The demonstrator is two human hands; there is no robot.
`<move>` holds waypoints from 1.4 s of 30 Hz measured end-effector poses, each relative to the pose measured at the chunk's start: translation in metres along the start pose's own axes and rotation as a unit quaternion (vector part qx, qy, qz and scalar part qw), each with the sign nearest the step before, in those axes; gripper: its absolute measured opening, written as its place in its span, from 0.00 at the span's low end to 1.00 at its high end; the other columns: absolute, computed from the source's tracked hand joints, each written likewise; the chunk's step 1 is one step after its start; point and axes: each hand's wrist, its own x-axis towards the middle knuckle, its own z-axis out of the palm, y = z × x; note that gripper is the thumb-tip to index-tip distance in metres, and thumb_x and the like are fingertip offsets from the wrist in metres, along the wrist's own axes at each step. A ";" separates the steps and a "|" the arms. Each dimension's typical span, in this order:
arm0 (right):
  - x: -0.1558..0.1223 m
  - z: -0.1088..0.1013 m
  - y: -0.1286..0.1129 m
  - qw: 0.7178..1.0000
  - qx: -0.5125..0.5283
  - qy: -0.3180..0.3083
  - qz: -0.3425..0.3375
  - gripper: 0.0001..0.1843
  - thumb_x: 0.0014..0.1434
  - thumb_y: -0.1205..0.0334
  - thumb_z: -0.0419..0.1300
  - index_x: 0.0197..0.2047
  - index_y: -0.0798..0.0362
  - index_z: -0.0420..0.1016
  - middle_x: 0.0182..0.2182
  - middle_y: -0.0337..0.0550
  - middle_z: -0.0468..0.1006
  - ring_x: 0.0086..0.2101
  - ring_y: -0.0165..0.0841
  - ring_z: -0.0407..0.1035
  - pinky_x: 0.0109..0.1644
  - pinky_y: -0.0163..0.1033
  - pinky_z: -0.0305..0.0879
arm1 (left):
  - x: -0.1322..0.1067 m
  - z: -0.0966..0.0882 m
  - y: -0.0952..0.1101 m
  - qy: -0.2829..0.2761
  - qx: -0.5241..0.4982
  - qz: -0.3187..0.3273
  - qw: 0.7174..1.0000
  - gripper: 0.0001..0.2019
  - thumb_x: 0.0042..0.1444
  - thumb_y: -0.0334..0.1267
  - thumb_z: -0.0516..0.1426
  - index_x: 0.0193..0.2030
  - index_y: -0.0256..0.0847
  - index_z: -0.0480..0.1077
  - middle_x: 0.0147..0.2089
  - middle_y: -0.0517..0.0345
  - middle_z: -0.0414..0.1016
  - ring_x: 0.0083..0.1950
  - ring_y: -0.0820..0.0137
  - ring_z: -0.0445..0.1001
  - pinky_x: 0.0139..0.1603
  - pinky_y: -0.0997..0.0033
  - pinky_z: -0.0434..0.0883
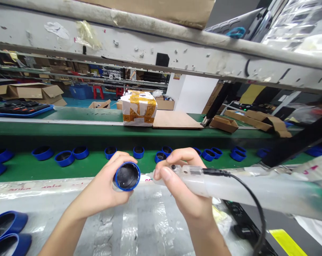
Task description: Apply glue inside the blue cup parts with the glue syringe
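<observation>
Over a plastic-covered tabletop point(139, 220), two hands hold a blue-rimmed cup and a translucent dispensing barrel close together.
Beyond the tabletop's edge, a green conveyor belt point(90, 169) carries a scattered row of blue rings; the dispensing barrel point(238, 188) slants in from the right, its tip pointing at the cup and just short of it. The right hand point(186, 181) grips the barrel's front, thumb and fingers curled closely around it near the tip. The left hand point(110, 181) has its fingers parted by the width of the blue-rimmed cup point(127, 176), clasping its sides, mouth toward the viewer. A black cable point(252, 195) trails from a clear fitting point(191, 170) at the right hand.
</observation>
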 end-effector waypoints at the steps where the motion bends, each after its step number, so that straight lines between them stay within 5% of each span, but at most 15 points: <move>1: 0.000 -0.002 0.000 1.000 0.006 -0.004 -0.006 0.09 0.69 0.66 0.70 0.47 0.41 0.79 0.32 0.32 0.85 0.32 0.30 0.79 0.39 0.35 0.76 | 0.004 0.000 -0.008 0.047 0.034 -0.042 0.997 0.25 0.50 0.31 0.65 0.56 0.51 0.74 0.59 0.58 0.75 0.61 0.59 0.79 0.63 0.63 0.76; 4: 0.002 -0.007 -0.003 1.000 0.012 -0.002 -0.008 0.05 0.72 0.63 0.70 0.47 0.42 0.80 0.32 0.34 0.86 0.34 0.32 0.81 0.40 0.36 0.78 | 0.014 -0.004 -0.047 0.221 0.141 -0.201 0.944 0.26 0.52 0.32 0.67 0.59 0.46 0.75 0.63 0.50 0.75 0.68 0.49 0.75 0.70 0.50 0.72; 6: 0.003 -0.011 -0.006 1.000 0.008 0.028 0.007 0.04 0.71 0.59 0.71 0.46 0.42 0.80 0.31 0.35 0.86 0.34 0.33 0.82 0.40 0.37 0.79 | 0.014 -0.014 -0.080 0.321 0.194 -0.293 0.879 0.26 0.59 0.35 0.67 0.64 0.40 0.73 0.68 0.40 0.72 0.75 0.37 0.64 0.74 0.33 0.64; 8: 0.005 -0.016 -0.008 0.999 -0.006 0.045 0.016 0.05 0.70 0.56 0.72 0.44 0.43 0.80 0.30 0.36 0.85 0.32 0.33 0.80 0.39 0.37 0.79 | 0.006 -0.029 -0.111 0.395 0.227 -0.369 0.810 0.27 0.65 0.40 0.67 0.68 0.37 0.71 0.72 0.37 0.70 0.78 0.35 0.60 0.75 0.27 0.61; 12: 0.007 -0.018 -0.011 0.999 -0.024 0.039 0.012 0.07 0.69 0.53 0.73 0.44 0.43 0.81 0.28 0.37 0.85 0.26 0.29 0.73 0.35 0.34 0.76 | -0.019 -0.061 -0.154 0.480 0.240 -0.461 0.707 0.26 0.72 0.44 0.66 0.72 0.42 0.70 0.75 0.43 0.70 0.73 0.46 0.71 0.72 0.33 0.71; 15: 0.006 -0.014 -0.013 0.996 -0.013 0.078 0.037 0.09 0.67 0.52 0.75 0.42 0.43 0.81 0.28 0.37 0.84 0.29 0.32 0.77 0.38 0.37 0.79 | -0.028 -0.073 -0.173 0.505 0.237 -0.481 0.676 0.25 0.72 0.43 0.65 0.72 0.42 0.70 0.74 0.43 0.70 0.70 0.47 0.74 0.69 0.36 0.75; 18: 0.007 -0.014 -0.013 0.992 -0.009 0.109 0.057 0.09 0.65 0.52 0.76 0.41 0.43 0.82 0.28 0.37 0.83 0.32 0.35 0.81 0.40 0.39 0.80 | -0.029 -0.072 -0.184 0.489 0.239 -0.473 0.693 0.25 0.72 0.42 0.65 0.72 0.42 0.71 0.75 0.43 0.70 0.70 0.48 0.75 0.68 0.37 0.76; 23: 0.009 -0.023 -0.013 0.998 -0.014 0.032 0.045 0.04 0.69 0.57 0.72 0.41 0.42 0.83 0.29 0.38 0.84 0.33 0.37 0.83 0.42 0.42 0.82 | -0.029 -0.065 -0.184 0.459 0.243 -0.435 0.735 0.23 0.71 0.42 0.67 0.69 0.42 0.74 0.76 0.44 0.68 0.74 0.45 0.70 0.72 0.34 0.71; 27: 0.004 -0.013 -0.021 0.995 0.001 0.077 0.062 0.04 0.69 0.61 0.70 0.40 0.43 0.81 0.30 0.35 0.84 0.34 0.33 0.82 0.46 0.38 0.80 | -0.022 -0.067 -0.165 0.477 0.239 -0.351 0.770 0.22 0.71 0.43 0.66 0.68 0.41 0.74 0.79 0.46 0.65 0.79 0.40 0.63 0.76 0.30 0.64; 31: 0.000 0.001 -0.025 0.993 0.010 0.102 0.065 0.06 0.68 0.65 0.68 0.40 0.44 0.80 0.30 0.34 0.83 0.34 0.32 0.80 0.45 0.38 0.78 | 0.003 -0.059 -0.133 0.448 0.176 -0.252 0.840 0.17 0.70 0.41 0.66 0.62 0.39 0.76 0.75 0.44 0.69 0.74 0.47 0.68 0.73 0.36 0.69; 35: 0.003 -0.001 -0.014 0.996 0.021 0.071 0.042 0.06 0.69 0.66 0.69 0.42 0.43 0.79 0.30 0.35 0.84 0.34 0.35 0.80 0.43 0.42 0.78 | 0.022 -0.024 -0.078 0.314 0.055 -0.142 0.937 0.07 0.61 0.37 0.67 0.39 0.41 0.73 0.69 0.44 0.72 0.68 0.51 0.76 0.64 0.53 0.77; 38: 0.005 -0.006 -0.002 0.998 0.018 0.065 0.010 0.08 0.70 0.67 0.69 0.43 0.43 0.77 0.30 0.35 0.85 0.34 0.35 0.82 0.42 0.41 0.79 | 0.020 0.005 -0.028 0.157 -0.042 -0.065 0.985 0.16 0.54 0.36 0.70 0.48 0.45 0.73 0.64 0.49 0.81 0.61 0.56 0.83 0.61 0.58 0.80; 42: 0.008 -0.005 0.008 0.997 0.033 0.074 -0.015 0.12 0.68 0.72 0.69 0.43 0.44 0.75 0.30 0.31 0.86 0.33 0.31 0.82 0.41 0.36 0.78 | 0.007 0.021 0.017 0.009 -0.131 -0.017 0.991 0.26 0.55 0.33 0.69 0.59 0.52 0.72 0.65 0.54 0.81 0.66 0.56 0.81 0.66 0.54 0.77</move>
